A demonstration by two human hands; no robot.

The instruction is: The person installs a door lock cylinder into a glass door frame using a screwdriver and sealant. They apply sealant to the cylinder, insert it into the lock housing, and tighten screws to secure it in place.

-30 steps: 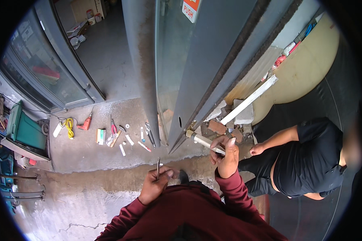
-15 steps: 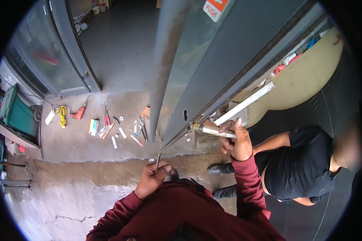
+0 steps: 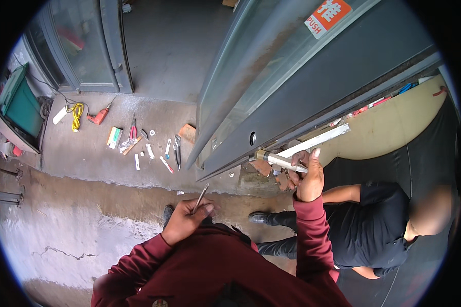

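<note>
My left hand (image 3: pixel 185 221) is closed around a thin metal rod-like tool (image 3: pixel 201 197), its tip pointing up toward the lower corner of the door. A gap shows between that tip and the grey door (image 3: pixel 312 97). At the door's edge, my right hand (image 3: pixel 310 180) grips a pale cylinder (image 3: pixel 283 161) with a brass-coloured end (image 3: pixel 262 155). That end meets the door edge, close to a dark round hole (image 3: pixel 252 138) in the door's face; whether it sits inside the edge, I cannot tell.
Pliers (image 3: pixel 133 130), a hammer (image 3: pixel 144 134), a red drill (image 3: pixel 99 114) and a coiled yellow cord (image 3: pixel 77 116) lie on the concrete at left. A green bin (image 3: pixel 21 105) stands beyond them. Another person in black (image 3: pixel 351 220) is at my right, near a white strip (image 3: pixel 317 140).
The rod's tip has come away from the door's edge as my left hand drew back. My right hand keeps its grip on the cylinder. The whole view has shifted.
</note>
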